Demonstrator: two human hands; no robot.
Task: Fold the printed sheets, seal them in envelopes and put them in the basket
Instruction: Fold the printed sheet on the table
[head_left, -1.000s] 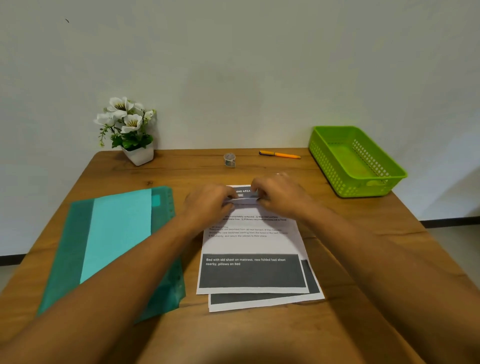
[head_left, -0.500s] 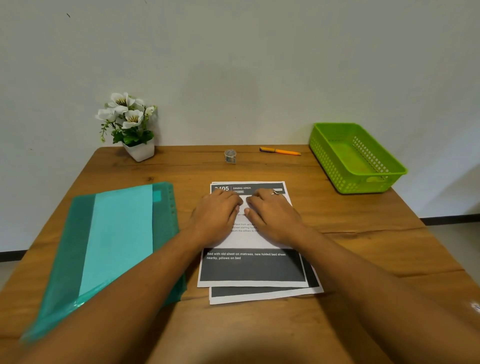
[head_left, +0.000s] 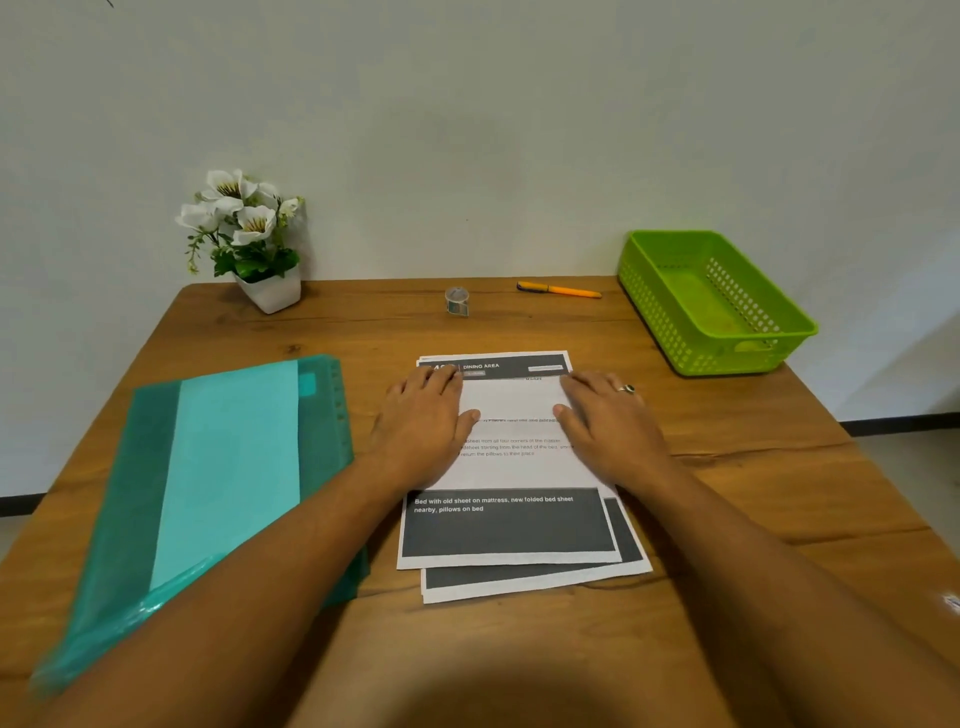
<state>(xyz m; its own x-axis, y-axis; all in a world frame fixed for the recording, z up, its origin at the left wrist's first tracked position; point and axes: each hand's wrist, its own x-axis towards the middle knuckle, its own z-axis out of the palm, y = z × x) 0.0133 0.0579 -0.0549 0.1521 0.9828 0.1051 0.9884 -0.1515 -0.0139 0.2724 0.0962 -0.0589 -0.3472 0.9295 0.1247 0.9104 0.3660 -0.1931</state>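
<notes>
Sheets are lying stacked mid-table, and we are pressing the top one flat under both hands. Half a second ago our hands were sitting side by side at the centre. Now the left hand is sliding toward the left edge and the right hand toward the right. Fingers are lying straight, palms down, pinching nothing. A blank white band is showing between them just below the dark header. We are reading that as the top flap turned down, so we are likely running the first crease outward. Further folds, the envelopes and the sealing are still waiting. The basket is standing at the far right corner, well apart from the sheets. The folder is lying just beside our left forearm.
</notes>
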